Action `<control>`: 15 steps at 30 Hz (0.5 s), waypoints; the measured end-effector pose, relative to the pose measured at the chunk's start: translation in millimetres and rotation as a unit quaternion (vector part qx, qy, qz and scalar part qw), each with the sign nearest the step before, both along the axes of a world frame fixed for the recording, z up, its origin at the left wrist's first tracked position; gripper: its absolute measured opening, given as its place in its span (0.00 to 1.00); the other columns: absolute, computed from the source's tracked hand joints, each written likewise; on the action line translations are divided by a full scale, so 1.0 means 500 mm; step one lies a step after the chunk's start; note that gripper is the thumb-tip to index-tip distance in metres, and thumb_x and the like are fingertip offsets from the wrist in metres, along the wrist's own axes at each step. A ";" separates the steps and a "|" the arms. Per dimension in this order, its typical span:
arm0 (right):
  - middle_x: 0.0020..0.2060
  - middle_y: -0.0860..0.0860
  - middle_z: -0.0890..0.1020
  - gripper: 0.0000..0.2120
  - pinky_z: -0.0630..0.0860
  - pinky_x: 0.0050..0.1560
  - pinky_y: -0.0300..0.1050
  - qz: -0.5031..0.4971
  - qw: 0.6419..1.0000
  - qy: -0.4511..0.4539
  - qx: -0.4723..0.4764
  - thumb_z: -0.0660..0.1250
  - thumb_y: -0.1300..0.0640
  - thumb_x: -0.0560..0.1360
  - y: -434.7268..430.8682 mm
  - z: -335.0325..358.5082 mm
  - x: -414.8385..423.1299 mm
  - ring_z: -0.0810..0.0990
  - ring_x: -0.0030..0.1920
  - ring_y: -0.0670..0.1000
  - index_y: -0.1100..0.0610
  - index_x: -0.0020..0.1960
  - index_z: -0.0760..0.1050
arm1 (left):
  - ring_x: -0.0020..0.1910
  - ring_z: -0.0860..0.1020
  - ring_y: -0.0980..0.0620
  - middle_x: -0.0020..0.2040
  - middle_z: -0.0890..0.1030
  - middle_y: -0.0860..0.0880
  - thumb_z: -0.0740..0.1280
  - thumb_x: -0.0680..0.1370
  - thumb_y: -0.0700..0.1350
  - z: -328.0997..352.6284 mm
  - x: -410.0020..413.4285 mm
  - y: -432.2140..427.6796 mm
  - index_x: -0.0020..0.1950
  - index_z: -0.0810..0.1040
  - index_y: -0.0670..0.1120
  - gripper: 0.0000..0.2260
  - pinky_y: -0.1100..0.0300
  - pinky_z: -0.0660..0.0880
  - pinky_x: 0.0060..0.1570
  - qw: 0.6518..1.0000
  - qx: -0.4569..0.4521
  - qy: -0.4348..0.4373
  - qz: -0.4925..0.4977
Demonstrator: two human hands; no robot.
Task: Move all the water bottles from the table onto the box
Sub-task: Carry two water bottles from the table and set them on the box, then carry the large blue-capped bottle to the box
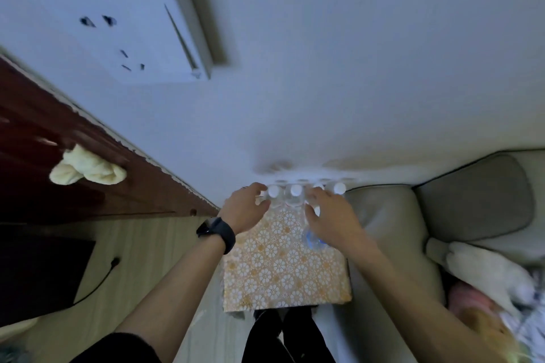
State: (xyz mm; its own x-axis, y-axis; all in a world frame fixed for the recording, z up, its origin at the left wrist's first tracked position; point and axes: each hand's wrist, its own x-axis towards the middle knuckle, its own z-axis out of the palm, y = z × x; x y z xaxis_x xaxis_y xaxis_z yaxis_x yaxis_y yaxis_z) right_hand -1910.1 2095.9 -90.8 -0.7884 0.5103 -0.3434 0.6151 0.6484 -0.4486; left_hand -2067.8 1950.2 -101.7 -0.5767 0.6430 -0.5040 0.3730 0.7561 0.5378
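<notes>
A box (280, 271) with an orange-and-white flower pattern stands in front of me against the white wall. Several clear water bottles with white caps stand in a row along its far edge, among them one at the left end (272, 191), a middle one (295, 190) and one at the right end (339, 188). My left hand (246, 209), with a dark watch on its wrist, curls around the left-end bottle. My right hand (327, 215) grips another bottle (313, 240), tilted just above the box top; its cap shows between my fingers.
A grey sofa (472, 209) touches the box on the right, with a white cloth (483, 271) on it. A dark red door (59, 150) with a cream towel (85, 169) on it is at the left. A black object (38, 271) and a cable lie on the wooden floor.
</notes>
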 end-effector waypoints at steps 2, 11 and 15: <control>0.58 0.51 0.82 0.16 0.71 0.51 0.44 -0.019 0.999 0.029 -0.005 0.62 0.51 0.81 -0.010 0.068 0.033 0.79 0.56 0.53 0.52 0.67 0.76 | 0.64 0.76 0.49 0.69 0.77 0.48 0.63 0.82 0.53 0.063 0.014 -0.020 0.73 0.71 0.49 0.20 0.55 0.73 0.61 1.000 0.020 0.011 -0.003; 0.56 0.46 0.84 0.08 0.68 0.61 0.44 -0.027 0.988 0.132 0.081 0.68 0.52 0.77 -0.017 0.238 0.123 0.78 0.59 0.51 0.49 0.55 0.82 | 0.67 0.74 0.52 0.68 0.77 0.51 0.64 0.82 0.53 0.246 0.059 -0.129 0.72 0.72 0.52 0.18 0.57 0.71 0.63 0.990 0.108 0.078 0.054; 0.59 0.47 0.82 0.09 0.68 0.63 0.46 0.007 0.987 0.145 0.066 0.68 0.51 0.77 -0.009 0.259 0.108 0.75 0.64 0.54 0.48 0.57 0.82 | 0.65 0.76 0.51 0.66 0.77 0.50 0.64 0.82 0.52 0.288 0.072 -0.183 0.71 0.73 0.52 0.18 0.58 0.71 0.59 0.981 0.104 0.107 0.122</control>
State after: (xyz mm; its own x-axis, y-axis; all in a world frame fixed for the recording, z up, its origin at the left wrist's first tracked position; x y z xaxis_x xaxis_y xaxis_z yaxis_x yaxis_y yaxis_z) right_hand -1856.3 2091.2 38.5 -0.8510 0.5241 -0.0341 0.4643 0.7204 -0.5153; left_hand -2031.8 1858.7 42.4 -0.8050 0.5484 -0.2262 0.3159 0.7191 0.6190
